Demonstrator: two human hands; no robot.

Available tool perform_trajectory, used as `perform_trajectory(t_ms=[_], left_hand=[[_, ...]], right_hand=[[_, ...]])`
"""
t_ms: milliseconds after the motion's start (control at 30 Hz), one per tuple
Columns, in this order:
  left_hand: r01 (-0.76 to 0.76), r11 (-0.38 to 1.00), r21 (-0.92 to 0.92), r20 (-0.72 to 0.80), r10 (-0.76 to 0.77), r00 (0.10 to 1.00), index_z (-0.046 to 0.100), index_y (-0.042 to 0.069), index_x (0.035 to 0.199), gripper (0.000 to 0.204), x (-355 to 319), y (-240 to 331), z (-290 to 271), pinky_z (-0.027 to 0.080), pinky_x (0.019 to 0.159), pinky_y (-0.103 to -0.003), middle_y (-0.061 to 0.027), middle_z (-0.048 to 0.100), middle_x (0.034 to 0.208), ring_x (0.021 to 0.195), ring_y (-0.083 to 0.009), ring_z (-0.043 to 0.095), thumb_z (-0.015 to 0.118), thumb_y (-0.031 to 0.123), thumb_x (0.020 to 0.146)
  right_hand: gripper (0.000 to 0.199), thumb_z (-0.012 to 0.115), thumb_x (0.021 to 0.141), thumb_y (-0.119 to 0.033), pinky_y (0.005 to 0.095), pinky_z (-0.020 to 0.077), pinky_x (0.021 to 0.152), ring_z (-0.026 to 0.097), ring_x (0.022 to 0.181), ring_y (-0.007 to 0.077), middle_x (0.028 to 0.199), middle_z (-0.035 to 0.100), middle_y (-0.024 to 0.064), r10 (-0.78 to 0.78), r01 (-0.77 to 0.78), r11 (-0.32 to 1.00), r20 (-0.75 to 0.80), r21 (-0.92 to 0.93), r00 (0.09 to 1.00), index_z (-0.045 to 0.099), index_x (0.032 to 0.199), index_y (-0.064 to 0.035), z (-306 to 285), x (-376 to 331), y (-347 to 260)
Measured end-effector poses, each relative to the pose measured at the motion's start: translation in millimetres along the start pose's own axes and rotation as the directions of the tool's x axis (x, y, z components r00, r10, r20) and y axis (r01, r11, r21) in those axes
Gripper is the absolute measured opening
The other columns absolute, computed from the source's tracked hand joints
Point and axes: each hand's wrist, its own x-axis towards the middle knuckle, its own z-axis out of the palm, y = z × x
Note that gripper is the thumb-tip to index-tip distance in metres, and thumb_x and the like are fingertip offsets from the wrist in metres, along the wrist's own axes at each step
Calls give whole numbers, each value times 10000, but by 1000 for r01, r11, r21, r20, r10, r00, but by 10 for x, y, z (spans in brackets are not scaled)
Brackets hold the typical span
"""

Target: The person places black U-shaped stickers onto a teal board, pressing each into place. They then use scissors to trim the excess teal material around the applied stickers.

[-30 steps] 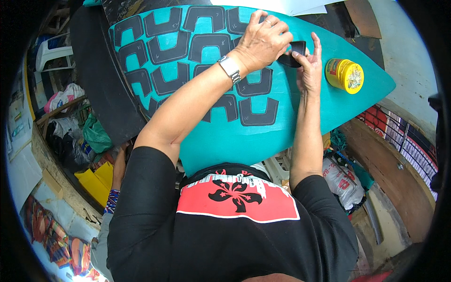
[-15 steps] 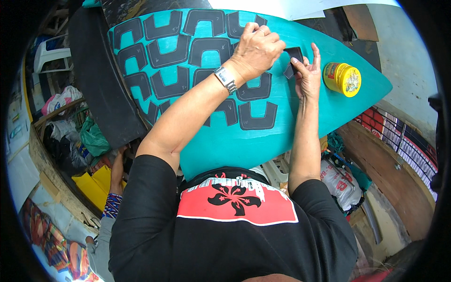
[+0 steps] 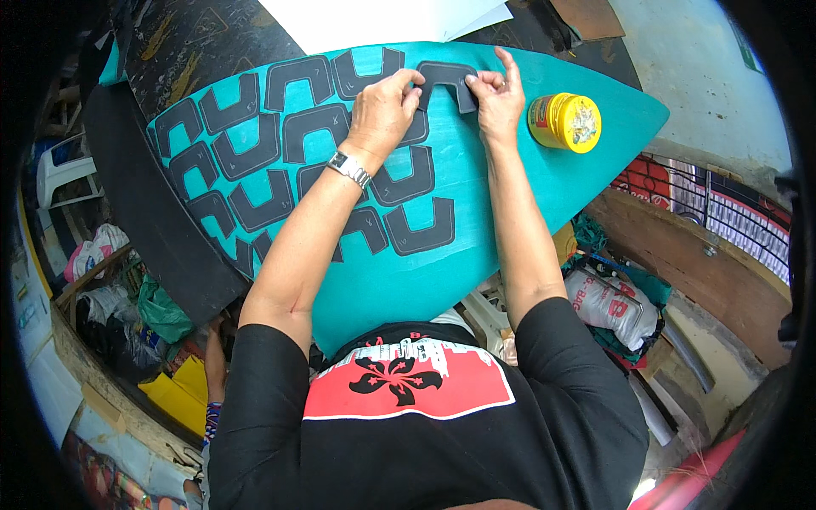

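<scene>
A black U-shaped flat piece [image 3: 448, 71], its open side toward me, is stretched between my two hands over the teal sheet [image 3: 472, 217]. My left hand [image 3: 380, 115], with a metal watch on the wrist, is closed and pinches the piece's left side. With thumb and fingertips my right hand [image 3: 500, 104] grips its right side, the other fingers raised. Several similar black pieces [image 3: 422, 240] with pale outlines lie in rows on the sheet, left of and below my hands. A yellow jar [image 3: 551, 121] with a messy top stands right of my right hand.
White paper [image 3: 365, 21] lies beyond the teal sheet on a dark, stained table [image 3: 187, 42]. A roll or strip of black material [image 3: 157, 229] borders the left side. Another person's arm [image 3: 216, 365] shows at lower left, near yellow material [image 3: 177, 393].
The black piece now lies spread between both hands, where before it hung folded from my right hand. My left hand has come down to its left side. The whole view has shifted.
</scene>
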Motion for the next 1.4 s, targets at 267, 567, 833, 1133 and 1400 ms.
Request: perform_trajectory(t_ms=[267, 567, 833, 1133, 1400], left_hand=[[197, 978, -72, 16, -196, 980, 718, 58, 1098, 228, 317, -126, 59, 584, 717, -286, -114, 764, 872, 787, -162, 747, 727, 79, 871], [269, 959, -84, 30, -268, 963, 716, 104, 1093, 282, 422, -232, 38, 572, 738, -358, -88, 765, 870, 806, -230, 741, 767, 186, 828], [199, 979, 35, 29, -200, 979, 738, 108, 1043, 230, 395, -184, 11, 575, 743, -372, -88, 761, 859, 799, -246, 736, 752, 228, 847], [192, 975, 113, 106, -204, 973, 751, 122, 1022, 197, 427, -168, 10, 574, 760, -385, -81, 759, 854, 810, -257, 734, 733, 241, 866], [94, 949, 300, 98, -128, 987, 746, 125, 1052, 217, 399, -94, 33, 572, 737, -389, -91, 747, 849, 799, -268, 726, 727, 257, 881]], right_hand=[[679, 737, 765, 85, 208, 513, 614, 596, 680, 58, 821, 636, 30, -57, 57, 995, 3, -78, 998, 514, 1385, -76, 107, 390, 145], [705, 743, 767, 90, 216, 539, 657, 636, 727, 81, 848, 665, 52, -59, 59, 993, 6, -101, 998, 497, 1406, -80, 154, 421, 275], [687, 752, 769, 80, 213, 544, 672, 638, 732, 78, 854, 676, 54, -72, 65, 982, -33, -180, 997, 514, 1394, -78, 168, 404, 280], [688, 759, 748, 61, 222, 526, 630, 611, 689, 70, 825, 666, 40, -75, 46, 951, -84, -304, 994, 522, 1380, -69, 225, 416, 247], [687, 759, 715, 24, 306, 547, 627, 620, 623, 126, 738, 645, 33, -99, 33, 915, -144, -403, 985, 561, 1362, -90, 290, 422, 239]])
